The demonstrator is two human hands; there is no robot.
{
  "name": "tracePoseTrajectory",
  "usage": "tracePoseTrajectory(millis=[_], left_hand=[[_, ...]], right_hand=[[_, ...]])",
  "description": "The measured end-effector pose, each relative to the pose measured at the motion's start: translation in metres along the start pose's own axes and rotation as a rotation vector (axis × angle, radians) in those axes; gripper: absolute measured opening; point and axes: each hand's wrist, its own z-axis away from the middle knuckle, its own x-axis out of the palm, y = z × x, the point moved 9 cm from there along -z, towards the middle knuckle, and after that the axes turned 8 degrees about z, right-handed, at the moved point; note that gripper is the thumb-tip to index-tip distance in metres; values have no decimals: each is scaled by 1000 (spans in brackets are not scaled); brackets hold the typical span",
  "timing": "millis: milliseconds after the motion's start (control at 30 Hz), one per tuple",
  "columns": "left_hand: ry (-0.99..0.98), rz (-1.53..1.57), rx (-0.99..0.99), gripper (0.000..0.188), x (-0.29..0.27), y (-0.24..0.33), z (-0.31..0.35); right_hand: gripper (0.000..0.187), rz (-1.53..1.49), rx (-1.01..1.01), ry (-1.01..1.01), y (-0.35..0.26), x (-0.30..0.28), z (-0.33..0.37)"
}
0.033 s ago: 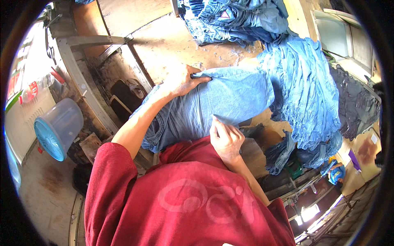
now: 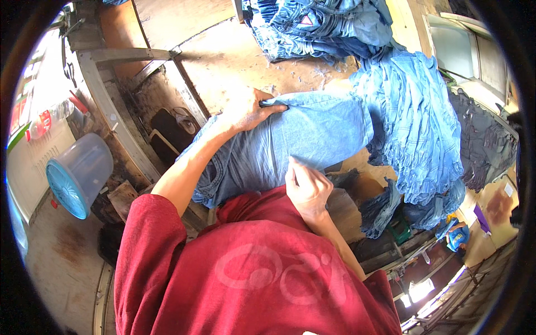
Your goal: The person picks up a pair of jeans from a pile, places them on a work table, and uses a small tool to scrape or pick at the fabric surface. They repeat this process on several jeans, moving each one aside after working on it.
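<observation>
Under both hands, a pair of light blue jeans (image 2: 301,139) lies spread flat on the brown worktop (image 2: 223,61). The left hand (image 2: 245,109) has its grip closed on the far edge of the denim, fingers pinching a fold of cloth. Judged from that hold, it keeps the fabric taut and stops it sliding. The right hand (image 2: 304,187) sits at the near edge, fingers curled shut against the cloth. Whether that grip pinches fabric or a small tool cannot be told.

Beyond the left grip, the worktop shows bare, stained surface scattered with thread scraps, giving open room to push the garment forward. Right of both grips, a heaped stack of blue denim (image 2: 413,123) touches the jeans and closes off that side. A further pile of folded jeans (image 2: 318,25) lies well past the left grip, at the worktop's far end. Left of the left grip, the worktop edge drops away to a timber frame (image 2: 111,111). A pale blue plastic bucket (image 2: 78,173) lies tipped on the floor, well apart from both hands.
</observation>
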Motion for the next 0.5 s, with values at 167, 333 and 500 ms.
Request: tracePoseTrajectory(millis=[167, 333, 500], left_hand=[[-18, 50, -39, 44, 3, -3, 0], [14, 9, -14, 44, 0, -3, 0], [53, -19, 55, 45, 3, -7, -3]], right_hand=[[16, 57, 30, 1, 11, 33, -25], [19, 99, 16, -10, 5, 37, -37], [21, 114, -2, -76, 4, 40, -37]])
